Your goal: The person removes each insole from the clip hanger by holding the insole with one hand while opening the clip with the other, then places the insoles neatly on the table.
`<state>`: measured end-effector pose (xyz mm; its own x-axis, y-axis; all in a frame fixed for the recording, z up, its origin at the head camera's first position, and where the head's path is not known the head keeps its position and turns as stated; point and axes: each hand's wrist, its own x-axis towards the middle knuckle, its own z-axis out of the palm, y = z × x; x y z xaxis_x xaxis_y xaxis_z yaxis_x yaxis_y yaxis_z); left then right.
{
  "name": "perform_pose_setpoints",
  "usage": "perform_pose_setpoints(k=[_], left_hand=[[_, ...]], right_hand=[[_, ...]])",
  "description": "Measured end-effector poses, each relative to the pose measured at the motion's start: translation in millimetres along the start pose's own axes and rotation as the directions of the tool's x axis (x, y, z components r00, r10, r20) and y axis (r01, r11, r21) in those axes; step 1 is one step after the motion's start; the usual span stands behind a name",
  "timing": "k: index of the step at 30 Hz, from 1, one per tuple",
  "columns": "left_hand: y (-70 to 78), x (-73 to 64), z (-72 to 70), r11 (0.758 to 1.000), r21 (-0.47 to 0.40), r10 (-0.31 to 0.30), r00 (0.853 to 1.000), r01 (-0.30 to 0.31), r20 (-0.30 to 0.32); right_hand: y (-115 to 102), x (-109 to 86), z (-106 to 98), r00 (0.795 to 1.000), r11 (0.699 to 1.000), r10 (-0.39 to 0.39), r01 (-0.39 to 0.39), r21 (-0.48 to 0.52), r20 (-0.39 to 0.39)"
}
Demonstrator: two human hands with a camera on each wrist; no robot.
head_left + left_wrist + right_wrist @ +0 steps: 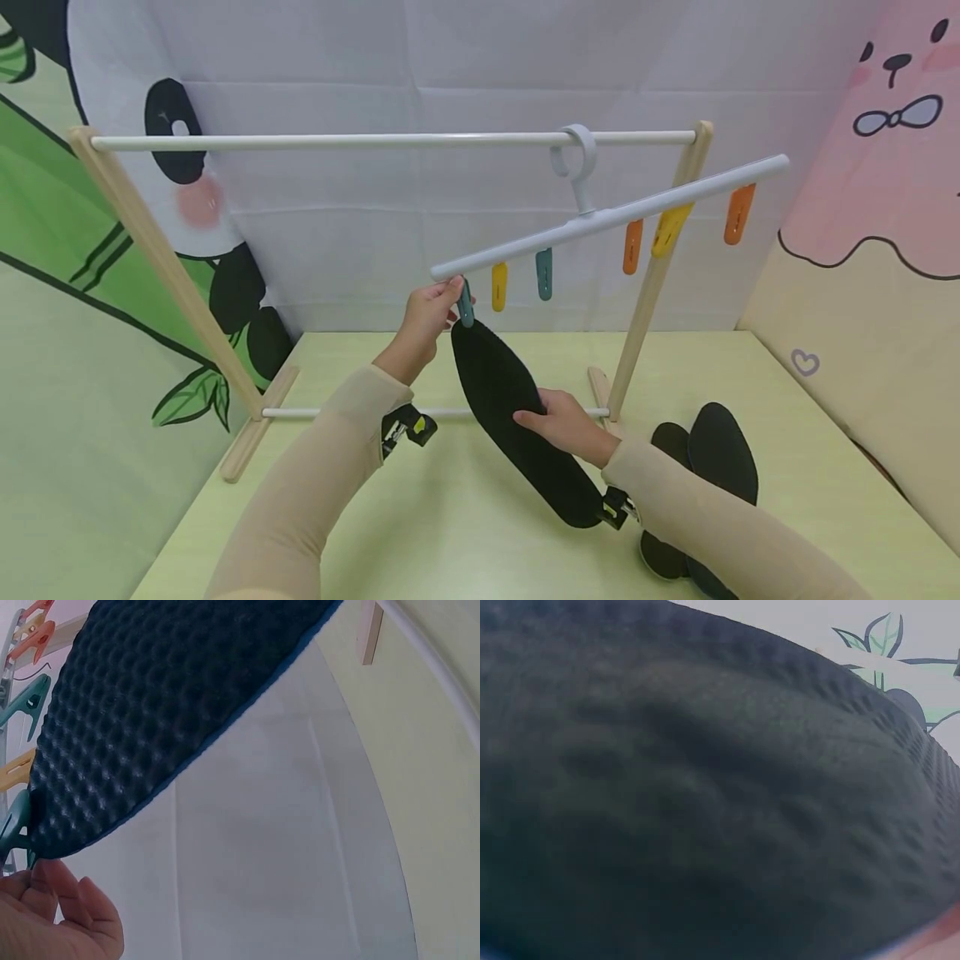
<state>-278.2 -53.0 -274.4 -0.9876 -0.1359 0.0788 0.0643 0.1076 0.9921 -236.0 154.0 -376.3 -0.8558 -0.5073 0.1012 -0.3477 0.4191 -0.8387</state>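
A long black insole (495, 392) hangs slantwise, its upper tip at a teal clothespin (466, 303) on the low left end of a white clip hanger (622, 215). My left hand (425, 321) pinches that clothespin by the bar. In the left wrist view, the insole's bumpy underside (150, 712) fills the top, with the curled left fingers (71, 896) just below its tip. My right hand (566, 423) grips the insole at its middle edge, thumb on top and the other fingers hidden behind. Up close, the insole (705, 802) covers most of the right wrist view.
The hanger's hook (579, 154) sits over the white top rail (375, 141) of a wooden rack. More clothespins, yellow (499, 287), teal (544, 273) and orange (739, 214), hang along the bar. Several dark insoles (722, 454) lie on the table (420, 533) at right, partly behind my right sleeve.
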Motion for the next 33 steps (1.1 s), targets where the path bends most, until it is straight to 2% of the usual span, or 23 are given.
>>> perform_pose_setpoints(k=[9, 25, 33], left_hand=[[0.9, -2.4, 0.5, 1.000, 0.000, -0.001, 1.000, 0.001, -0.005], [-4.6, 2.4, -1.9, 0.999, -0.040, -0.012, 1.000, 0.013, 0.020], [-2.7, -0.8, -1.9, 0.999, -0.041, 0.003, 1.000, -0.003, 0.001]], right_hand=[[-0.4, -0.2, 1.4, 1.000, 1.000, 0.017, -0.017, 0.002, -0.012], [-1.3, -2.3, 4.1, 0.999, 0.999, 0.030, -0.029, 0.034, -0.028], [-1.8, -4.1, 3.5, 0.999, 0.999, 0.023, -0.022, 0.034, -0.032]])
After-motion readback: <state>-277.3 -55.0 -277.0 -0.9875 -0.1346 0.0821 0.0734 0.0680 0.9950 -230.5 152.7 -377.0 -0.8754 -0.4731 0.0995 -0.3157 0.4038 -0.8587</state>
